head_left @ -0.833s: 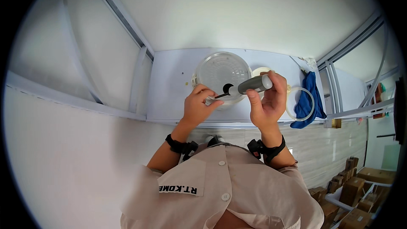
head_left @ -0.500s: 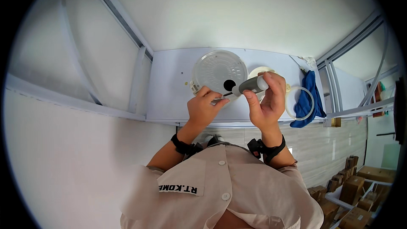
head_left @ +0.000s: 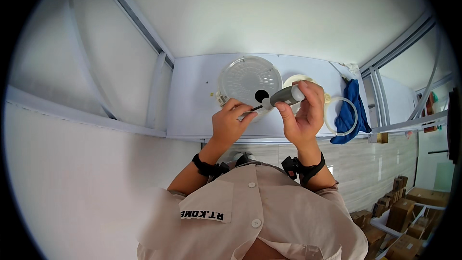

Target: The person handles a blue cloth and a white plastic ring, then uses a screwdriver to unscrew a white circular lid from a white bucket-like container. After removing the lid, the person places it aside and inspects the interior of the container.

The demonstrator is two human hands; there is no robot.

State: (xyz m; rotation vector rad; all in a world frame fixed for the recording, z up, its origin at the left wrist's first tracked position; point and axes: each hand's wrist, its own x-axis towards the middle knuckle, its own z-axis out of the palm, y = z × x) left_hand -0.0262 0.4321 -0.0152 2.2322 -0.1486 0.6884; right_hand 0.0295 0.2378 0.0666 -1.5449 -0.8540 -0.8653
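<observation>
My right hand (head_left: 305, 123) is closed round the grey handle of a screwdriver (head_left: 283, 97), its pale end against my fingers. The shaft slants down to the left, toward the fingertips of my left hand (head_left: 228, 124). Those fingers are pinched together at the shaft's tip; what lies between them is too small and hidden to make out. Behind both hands rests a round, whitish, translucent ribbed disc (head_left: 248, 74) with a black round spot (head_left: 261, 96) near its front edge. A small pale fitting (head_left: 221, 98) sits at its left rim.
On the white table (head_left: 190, 86), a cream round part (head_left: 296, 79) is partly hidden behind my right hand. Farther right lie a clear ring (head_left: 355, 120) and a blue cloth (head_left: 347, 115). Metal frame posts (head_left: 156, 91) flank the table; cardboard boxes (head_left: 402, 214) stand at lower right.
Both hands stay in nearly the same place, the screwdriver's tip still at my left fingertips. My left hand and the screwdriver have shifted very slightly.
</observation>
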